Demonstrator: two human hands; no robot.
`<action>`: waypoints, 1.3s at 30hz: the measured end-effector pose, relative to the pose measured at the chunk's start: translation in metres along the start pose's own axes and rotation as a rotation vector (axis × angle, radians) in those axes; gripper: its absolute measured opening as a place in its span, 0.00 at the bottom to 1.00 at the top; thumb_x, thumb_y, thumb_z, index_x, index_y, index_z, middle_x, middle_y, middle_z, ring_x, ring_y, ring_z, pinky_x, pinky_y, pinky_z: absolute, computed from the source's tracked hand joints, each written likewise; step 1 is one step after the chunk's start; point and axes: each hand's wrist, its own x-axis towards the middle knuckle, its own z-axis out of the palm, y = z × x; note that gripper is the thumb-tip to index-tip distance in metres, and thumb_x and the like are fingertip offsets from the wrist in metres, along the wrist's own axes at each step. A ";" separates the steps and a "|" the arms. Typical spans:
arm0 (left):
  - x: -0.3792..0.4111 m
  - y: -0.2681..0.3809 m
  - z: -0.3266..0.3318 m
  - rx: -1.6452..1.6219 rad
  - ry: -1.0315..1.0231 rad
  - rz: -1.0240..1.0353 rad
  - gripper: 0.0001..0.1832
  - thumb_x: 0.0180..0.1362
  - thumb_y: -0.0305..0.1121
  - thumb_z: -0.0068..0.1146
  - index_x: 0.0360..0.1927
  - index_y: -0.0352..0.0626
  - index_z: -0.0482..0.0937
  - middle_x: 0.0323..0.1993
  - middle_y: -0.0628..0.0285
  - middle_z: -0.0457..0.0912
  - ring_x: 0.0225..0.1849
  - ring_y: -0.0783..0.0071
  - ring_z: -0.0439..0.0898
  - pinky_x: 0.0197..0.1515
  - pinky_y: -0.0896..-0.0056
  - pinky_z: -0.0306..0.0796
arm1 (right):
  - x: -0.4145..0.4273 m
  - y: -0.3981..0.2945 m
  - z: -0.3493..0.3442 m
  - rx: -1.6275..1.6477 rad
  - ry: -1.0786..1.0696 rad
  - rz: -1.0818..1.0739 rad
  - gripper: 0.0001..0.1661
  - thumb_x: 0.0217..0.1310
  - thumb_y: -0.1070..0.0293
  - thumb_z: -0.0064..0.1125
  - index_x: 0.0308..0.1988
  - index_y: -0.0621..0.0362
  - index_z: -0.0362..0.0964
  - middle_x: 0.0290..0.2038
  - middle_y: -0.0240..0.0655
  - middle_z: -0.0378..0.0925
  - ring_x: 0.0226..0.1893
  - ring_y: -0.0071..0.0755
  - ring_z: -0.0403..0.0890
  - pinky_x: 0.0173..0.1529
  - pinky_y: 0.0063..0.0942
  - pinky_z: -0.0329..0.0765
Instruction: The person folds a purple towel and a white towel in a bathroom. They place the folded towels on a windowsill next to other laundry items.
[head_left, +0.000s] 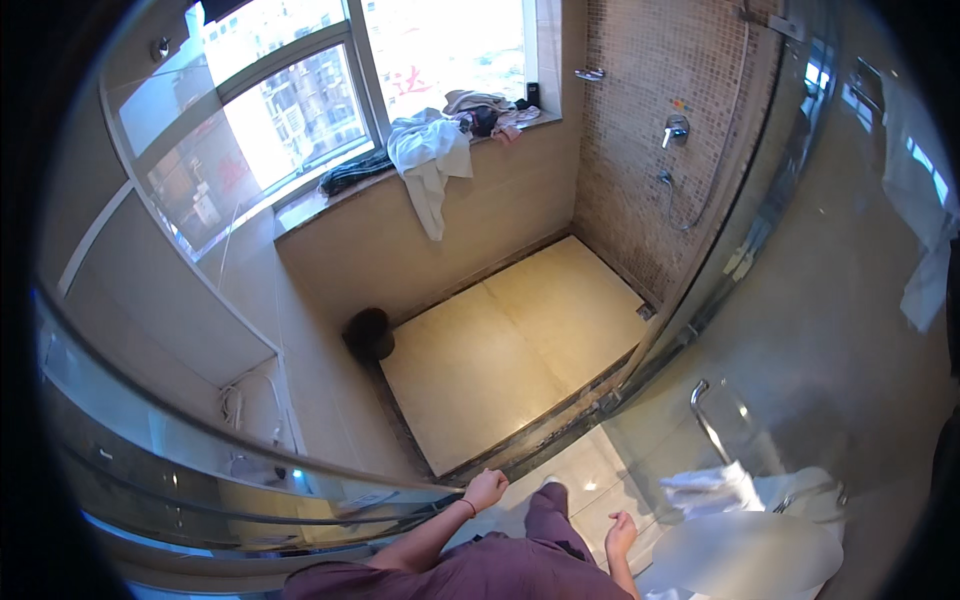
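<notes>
My left hand (486, 489), with a thin band at the wrist, hangs at the lower middle near the bottom edge of a curved glass panel. Its fingers are curled, and I see nothing in them. Lower right is my right hand (621, 534), fingers partly bent and apart, holding nothing visible. It hangs beside my leg in purple trousers (551, 514), over the floor tiles (592, 480). Beyond both hands lies the beige shower floor (517, 337) with a dark border. A white cloth (712, 487) hangs near a metal door handle (709, 424), to the right of my right hand.
Clothes (431, 150) lie on the window ledge, one white garment hanging down. A dark round object (369, 334) stands in the left corner of the shower floor. A shower mixer (675, 130) is on the mosaic wall. A glass door (795, 300) stands at right; a raised sill (540, 442) edges the shower.
</notes>
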 end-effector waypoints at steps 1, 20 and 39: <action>0.013 0.002 -0.002 0.017 -0.029 -0.063 0.12 0.56 0.39 0.52 0.33 0.42 0.80 0.32 0.51 0.81 0.36 0.49 0.79 0.51 0.56 0.71 | 0.019 -0.003 0.011 -0.002 -0.006 -0.046 0.19 0.67 0.64 0.40 0.30 0.61 0.76 0.23 0.45 0.77 0.27 0.52 0.78 0.34 0.42 0.72; 0.167 -0.019 -0.048 0.251 -0.546 -0.098 0.25 0.55 0.49 0.49 0.56 0.55 0.73 0.63 0.58 0.65 0.67 0.47 0.56 0.59 0.35 0.57 | 0.299 -0.093 0.203 0.054 -0.997 0.020 0.20 0.56 0.67 0.56 0.49 0.60 0.69 0.37 0.42 0.77 0.26 0.34 0.82 0.28 0.27 0.78; 0.397 -0.139 -0.302 -0.370 0.390 -0.309 0.16 0.52 0.44 0.54 0.26 0.41 0.84 0.24 0.51 0.82 0.27 0.54 0.81 0.34 0.58 0.73 | 0.465 -0.413 0.470 -0.076 -1.310 -0.113 0.20 0.69 0.59 0.42 0.37 0.65 0.74 0.31 0.40 0.80 0.26 0.32 0.81 0.29 0.26 0.75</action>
